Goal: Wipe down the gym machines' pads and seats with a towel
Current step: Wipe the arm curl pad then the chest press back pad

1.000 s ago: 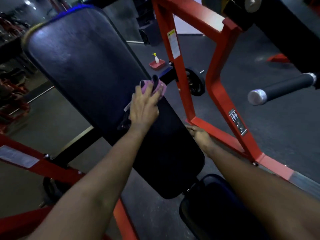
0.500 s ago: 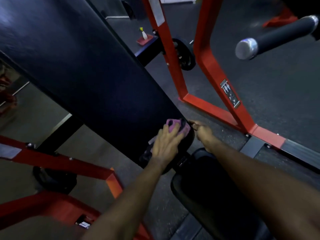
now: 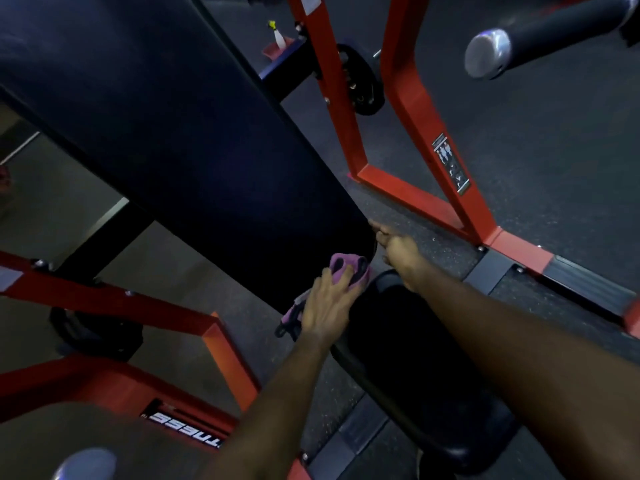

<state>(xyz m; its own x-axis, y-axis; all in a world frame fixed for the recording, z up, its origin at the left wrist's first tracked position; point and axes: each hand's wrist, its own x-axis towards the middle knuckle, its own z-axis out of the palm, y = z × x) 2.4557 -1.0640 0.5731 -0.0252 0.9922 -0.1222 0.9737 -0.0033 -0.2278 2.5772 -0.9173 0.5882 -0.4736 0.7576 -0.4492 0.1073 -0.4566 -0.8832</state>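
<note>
**Lettering and labels on the gym machine (image 3: 221,344).** A black nameplate (image 3: 187,426) on the lower red beam (image 3: 104,386) is showing white block letters, upside down and partly hidden; only "tness" is reading clearly. A dark sticker (image 3: 450,164) on the slanted red upright (image 3: 422,109) is carrying pale pictogram figures, with wording too small to read. One white label (image 3: 309,0) on the second upright (image 3: 329,81) and another white label (image 3: 7,277) on the left red bar (image 3: 104,299) are appearing blurred and unreadable.
</note>
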